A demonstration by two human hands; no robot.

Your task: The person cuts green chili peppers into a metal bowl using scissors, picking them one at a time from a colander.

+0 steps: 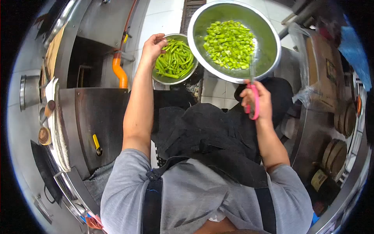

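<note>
My right hand (261, 97) grips a pair of scissors (255, 102) by the pink handles, blades pointing up over the near rim of a large metal bowl (194, 35). Inside that bowl lies a heap of chopped green pieces (230, 45). To its left is a smaller metal bowl (168, 81) full of long, thin green pods (175, 60), chili peppers or beans; I cannot tell which. My left hand (154, 46) is at the left rim of the smaller bowl, fingers slightly bent and apart, with nothing visible in them.
An orange pipe (120, 72) and a steel cabinet (102, 124) with a yellow-handled valve (96, 143) stand on the left. A cardboard box (325, 70) under clear plastic is at the right. White tiles (161, 21) cover the floor, with a drain grate (191, 15) between them.
</note>
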